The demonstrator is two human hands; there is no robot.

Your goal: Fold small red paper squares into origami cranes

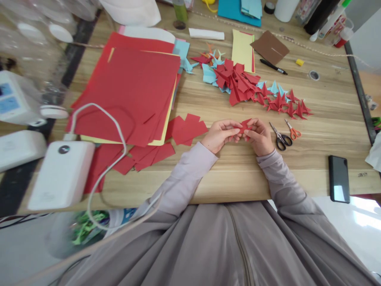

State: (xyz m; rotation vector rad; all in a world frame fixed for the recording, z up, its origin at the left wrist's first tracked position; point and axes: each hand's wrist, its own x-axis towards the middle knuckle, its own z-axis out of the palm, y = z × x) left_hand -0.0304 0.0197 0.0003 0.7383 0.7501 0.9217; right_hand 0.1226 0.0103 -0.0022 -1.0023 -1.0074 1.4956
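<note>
Between my two hands is a small folded piece of red paper (245, 125). My left hand (223, 134) pinches its left side with thumb and fingers. On the other side, my right hand (259, 135) grips it the same way, and fingers cover part of the folds. To the left lie loose red paper squares (186, 129). Beyond my hands is a heap of folded red paper pieces (236, 81), with red paper cranes (278, 102) and light blue ones around it. Black-handled scissors (282, 140) and small orange-handled scissors (293, 131) rest right of my right hand.
A stack of large red sheets (133, 95) covers the left side, beside a white power bank (62, 171) with a looping cable (116, 123). A phone (338, 178) lies at the front right edge. Farther back are a black pen (274, 66), brown paper (270, 47) and yellow paper (242, 51).
</note>
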